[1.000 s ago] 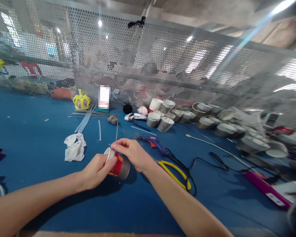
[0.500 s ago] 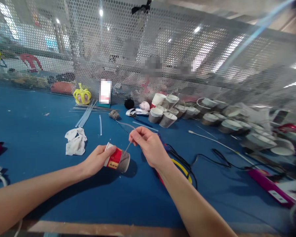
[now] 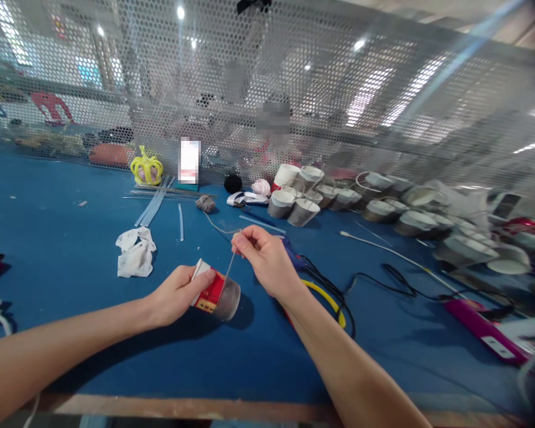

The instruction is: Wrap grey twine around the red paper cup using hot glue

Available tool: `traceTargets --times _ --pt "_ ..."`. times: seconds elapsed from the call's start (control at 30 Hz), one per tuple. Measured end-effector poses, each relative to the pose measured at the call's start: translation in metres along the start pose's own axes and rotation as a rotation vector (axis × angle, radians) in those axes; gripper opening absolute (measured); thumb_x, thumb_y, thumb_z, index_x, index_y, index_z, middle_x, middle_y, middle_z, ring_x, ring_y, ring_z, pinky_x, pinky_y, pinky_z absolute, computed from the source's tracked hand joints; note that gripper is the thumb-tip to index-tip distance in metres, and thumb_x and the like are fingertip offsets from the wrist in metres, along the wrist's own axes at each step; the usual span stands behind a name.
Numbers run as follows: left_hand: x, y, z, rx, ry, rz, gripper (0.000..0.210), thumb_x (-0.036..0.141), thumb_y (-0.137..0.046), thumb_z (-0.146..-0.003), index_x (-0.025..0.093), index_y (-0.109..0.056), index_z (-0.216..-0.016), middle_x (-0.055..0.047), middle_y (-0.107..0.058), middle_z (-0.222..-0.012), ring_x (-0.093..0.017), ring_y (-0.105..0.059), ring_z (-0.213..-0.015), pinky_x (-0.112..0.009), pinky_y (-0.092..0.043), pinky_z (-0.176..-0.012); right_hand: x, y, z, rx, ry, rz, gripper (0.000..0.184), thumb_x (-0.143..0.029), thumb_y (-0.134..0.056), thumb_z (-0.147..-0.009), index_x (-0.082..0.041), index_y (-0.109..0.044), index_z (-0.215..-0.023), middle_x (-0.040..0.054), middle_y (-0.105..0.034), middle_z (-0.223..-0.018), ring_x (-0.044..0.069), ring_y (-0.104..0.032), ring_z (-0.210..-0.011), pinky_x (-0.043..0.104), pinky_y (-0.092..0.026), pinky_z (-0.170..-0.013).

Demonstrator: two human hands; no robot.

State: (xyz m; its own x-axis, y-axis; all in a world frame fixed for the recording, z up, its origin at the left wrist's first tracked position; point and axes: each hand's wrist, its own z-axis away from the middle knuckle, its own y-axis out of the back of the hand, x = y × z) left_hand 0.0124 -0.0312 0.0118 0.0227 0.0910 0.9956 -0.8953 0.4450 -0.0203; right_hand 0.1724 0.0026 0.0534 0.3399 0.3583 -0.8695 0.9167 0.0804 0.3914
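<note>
Hiding part of cup [image 3: 214,290]; left fingers [image 3: 201,281]

No text legible, print [image 3: 206,305] on cup [image 3: 218,292] too small

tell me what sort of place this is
Probably a craft workshop: the blue flat tabletop holds grey-sided, white-rimmed cups, a small grey yarn ball and a long purple power strip.

Cups [image 3: 304,212] block the back right; the table [image 3: 245,362] leaves room front-centre.
</note>
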Motion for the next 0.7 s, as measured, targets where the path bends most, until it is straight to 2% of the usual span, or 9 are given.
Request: traceTargets --times 0.2,0.5,0.7 --pt "0.0006 0.0002 0.0007 0.000 -0.001 0.023 0.037 0.045 -0.041 -0.075 0.011 -0.048 -0.063 0.003 -0.043 -0.056 -0.007 -0.034 -0.052 -0.018 -0.029 -0.050 0.0027 0.0000 -0.0005 0.005 -0.008 0.007 0.017 -0.028 -0.048 -0.077 -0.017 -0.048 -0.064 -0.0015 -0.053 -0.059 0.009 -0.047 -0.054 0.022 -0.038 -0.055" --pt "-0.0034 0.0012 -0.0051 0.099 0.090 -0.013 0.039 0.048 -0.042 -0.072 0.011 -0.049 -0.062 0.003 -0.042 -0.052 -0.008 -0.035 -0.048 -0.019 -0.029 -0.047 -0.0034 0.0026 0.0023 0.023 0.001 -0.013 0.017 -0.028 -0.048 -0.077 -0.017 -0.048 -0.064 -0.0014 -0.053 -0.059 0.008 -0.047 -0.055 0.021 -0.038 -0.055" --pt "-0.0008 -0.0001 -0.0054 0.103 0.107 -0.021 0.039 0.048 -0.043 -0.071 0.012 -0.047 -0.060 0.004 -0.041 -0.051 -0.007 -0.034 -0.047 -0.019 -0.028 -0.047 -0.0005 0.0027 -0.0002 0.021 0.001 0.020 0.017 -0.028 -0.048 -0.077 -0.017 -0.047 -0.064 -0.0012 -0.053 -0.059 0.009 -0.047 -0.054 0.021 -0.038 -0.054"
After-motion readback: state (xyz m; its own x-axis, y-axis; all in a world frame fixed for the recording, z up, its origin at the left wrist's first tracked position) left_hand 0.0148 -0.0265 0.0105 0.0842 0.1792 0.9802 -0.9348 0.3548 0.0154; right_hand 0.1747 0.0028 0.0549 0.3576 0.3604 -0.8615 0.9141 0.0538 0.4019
